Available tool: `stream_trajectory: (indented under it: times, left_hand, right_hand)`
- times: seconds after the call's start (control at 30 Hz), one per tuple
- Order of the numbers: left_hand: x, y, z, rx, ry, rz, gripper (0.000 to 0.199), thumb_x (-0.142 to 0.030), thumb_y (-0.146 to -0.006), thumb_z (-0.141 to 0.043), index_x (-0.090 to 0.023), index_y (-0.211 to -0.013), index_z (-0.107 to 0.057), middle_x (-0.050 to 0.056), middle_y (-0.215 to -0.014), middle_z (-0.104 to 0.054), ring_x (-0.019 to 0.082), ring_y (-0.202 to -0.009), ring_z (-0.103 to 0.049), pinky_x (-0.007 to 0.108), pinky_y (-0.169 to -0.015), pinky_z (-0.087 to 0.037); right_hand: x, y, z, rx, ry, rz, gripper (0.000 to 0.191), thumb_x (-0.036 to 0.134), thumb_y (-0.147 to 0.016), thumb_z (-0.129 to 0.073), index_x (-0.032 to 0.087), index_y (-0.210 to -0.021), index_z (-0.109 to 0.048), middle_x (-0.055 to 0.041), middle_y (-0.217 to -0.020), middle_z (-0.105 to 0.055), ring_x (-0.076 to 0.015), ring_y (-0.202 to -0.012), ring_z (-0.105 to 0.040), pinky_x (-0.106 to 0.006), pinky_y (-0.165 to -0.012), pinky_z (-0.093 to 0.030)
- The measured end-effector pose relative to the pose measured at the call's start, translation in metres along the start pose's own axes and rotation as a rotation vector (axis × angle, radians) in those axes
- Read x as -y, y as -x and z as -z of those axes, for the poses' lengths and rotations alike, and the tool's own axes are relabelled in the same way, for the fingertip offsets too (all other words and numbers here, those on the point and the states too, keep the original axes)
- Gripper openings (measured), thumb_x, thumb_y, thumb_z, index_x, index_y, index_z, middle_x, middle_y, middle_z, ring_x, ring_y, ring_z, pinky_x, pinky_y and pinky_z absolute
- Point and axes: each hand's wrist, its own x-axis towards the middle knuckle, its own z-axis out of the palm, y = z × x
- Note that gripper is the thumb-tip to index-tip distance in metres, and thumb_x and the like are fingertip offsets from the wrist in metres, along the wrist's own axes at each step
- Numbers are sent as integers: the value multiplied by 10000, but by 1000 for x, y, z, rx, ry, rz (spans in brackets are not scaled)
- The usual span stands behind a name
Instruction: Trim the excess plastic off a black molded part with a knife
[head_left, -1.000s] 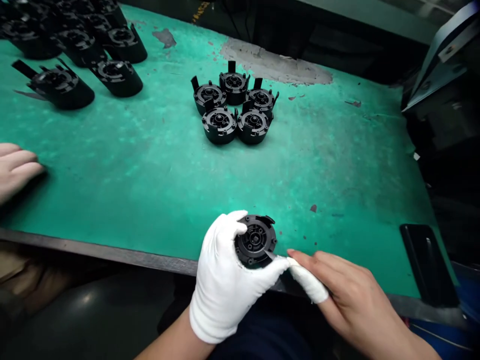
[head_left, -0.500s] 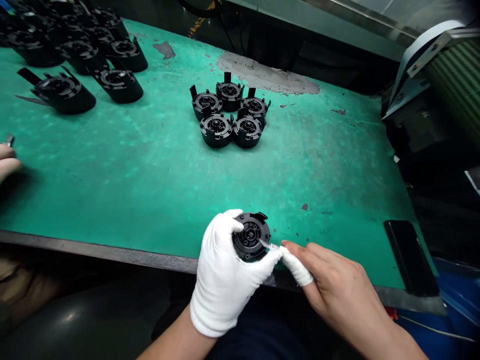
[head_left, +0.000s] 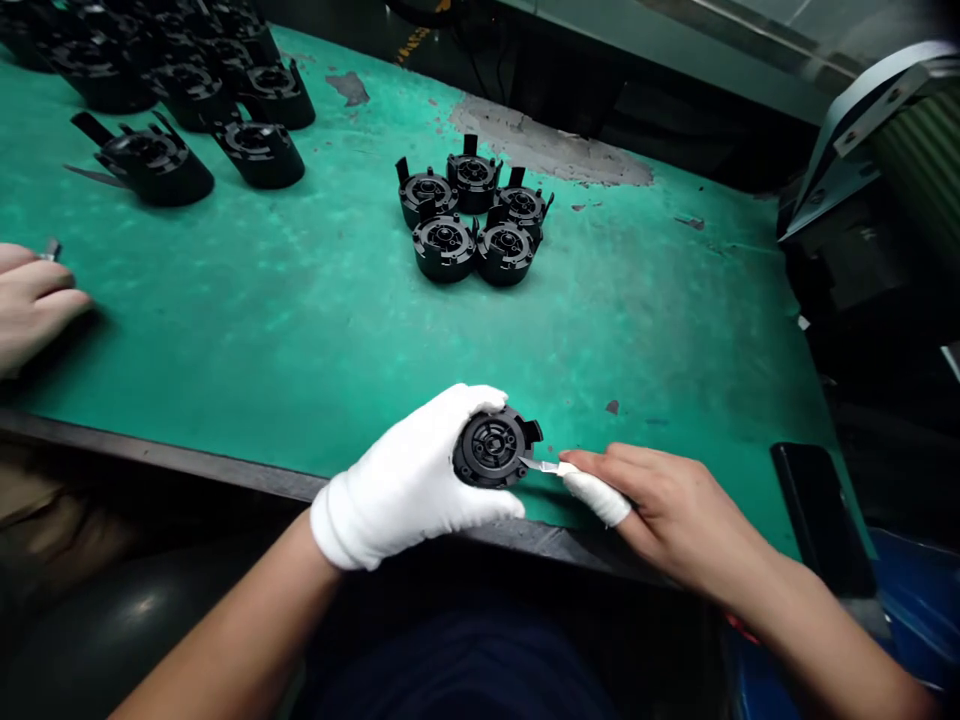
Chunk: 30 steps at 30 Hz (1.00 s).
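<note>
My left hand (head_left: pixel 420 475), in a white glove, grips a round black plastic part (head_left: pixel 493 445) near the table's front edge, its ringed face turned up. In my right hand (head_left: pixel 652 490), bare except for a white wrap on the thumb, is a small metal blade (head_left: pixel 541 465). The blade's tip is at the right side of the part's face; whether it touches is hard to tell.
Several black parts (head_left: pixel 444 245) stand grouped at the middle back of the green table (head_left: pixel 300 330). More black housings (head_left: pixel 262 155) fill the back left. Another person's hand (head_left: pixel 37 305) is at the left edge. A phone (head_left: pixel 821 520) lies front right.
My left hand has turned, its wrist lower to the left, and the black part has shifted slightly up and left. My right hand and blade have risen slightly. The other person's hand shows more.
</note>
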Motion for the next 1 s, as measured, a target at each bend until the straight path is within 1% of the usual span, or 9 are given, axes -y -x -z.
stream_trajectory:
  times: [0.13, 0.27, 0.43, 0.57, 0.63, 0.7, 0.8, 0.9, 1.0]
  left_hand:
    - [1, -10, 15, 114, 10, 8, 864, -491, -629, -886, -269, -1354, -472, 21, -1343, -588, 237, -1192, -613, 352, -1049, -500]
    - [4, -12, 14, 112, 3, 1, 857, -414, -619, -902, -302, -1354, -475, 4, -1333, -600, 234, -1186, -626, 342, -1027, -520]
    - [6, -14, 13, 87, 11, -24, 854, -368, -602, -905, -313, -1347, -489, 12, -1328, -609, 260, -1195, -632, 371, -1033, -531]
    - [4, -11, 10, 54, 16, -26, 830, -341, -601, -908, -308, -1323, -502, 18, -1318, -615, 258, -1194, -633, 378, -1043, -527]
    - [1, -5, 2, 1, 18, -32, 797, -374, -608, -912, -296, -1289, -504, 32, -1326, -606, 260, -1226, -610, 388, -1074, -503]
    - [-2, 4, -11, -99, 27, -24, 754, -434, -626, -903, -279, -1243, -498, 54, -1343, -587, 262, -1260, -582, 399, -1097, -481]
    - [-9, 16, -32, -265, 31, 39, 732, -473, -674, -873, -262, -1247, -468, 78, -1346, -569, 256, -1262, -574, 405, -1098, -474]
    - [-15, 22, -44, -332, 19, 78, 737, -475, -704, -856, -266, -1286, -455, 79, -1340, -573, 249, -1247, -584, 402, -1089, -479]
    - [-16, 22, -46, -344, 10, 63, 754, -489, -699, -859, -275, -1298, -454, 75, -1353, -574, 253, -1250, -587, 404, -1088, -483]
  right_hand:
    - [-5, -15, 12, 71, 91, 110, 392, 230, -996, -437, 320, -1346, -589, -7, -916, -656, -180, -808, -627, -306, -664, -404]
    - [-4, -25, 18, 89, 167, 170, 390, 224, -972, -465, 320, -1324, -605, 7, -859, -645, -172, -782, -616, -302, -626, -360]
    - [-1, -27, 11, -18, 254, 84, 383, 230, -944, -480, 321, -1280, -640, 1, -822, -650, -175, -726, -623, -308, -572, -334]
    - [1, -22, 2, -77, 240, 43, 335, 267, -977, -470, 312, -1262, -640, 1, -812, -667, -193, -713, -640, -308, -572, -379]
    - [3, -14, -3, -117, 142, 41, 324, 247, -994, -445, 288, -1263, -622, -6, -895, -709, -194, -765, -670, -306, -625, -441]
    - [7, -3, -10, -136, -18, 45, 339, 193, -995, -424, 276, -1284, -581, -9, -1045, -734, -173, -849, -697, -290, -701, -496]
    - [17, 15, -21, -82, -161, 33, 456, 102, -947, -420, 274, -1362, -504, -24, -1210, -700, -171, -982, -700, -282, -795, -539]
    - [29, 24, -29, -20, -107, -23, 567, 60, -881, -416, 233, -1416, -487, -77, -1142, -701, -225, -947, -706, -346, -771, -573]
    - [38, 20, -28, 70, -108, -39, 612, 46, -845, -419, 196, -1433, -498, -91, -1078, -706, -233, -899, -707, -362, -771, -588]
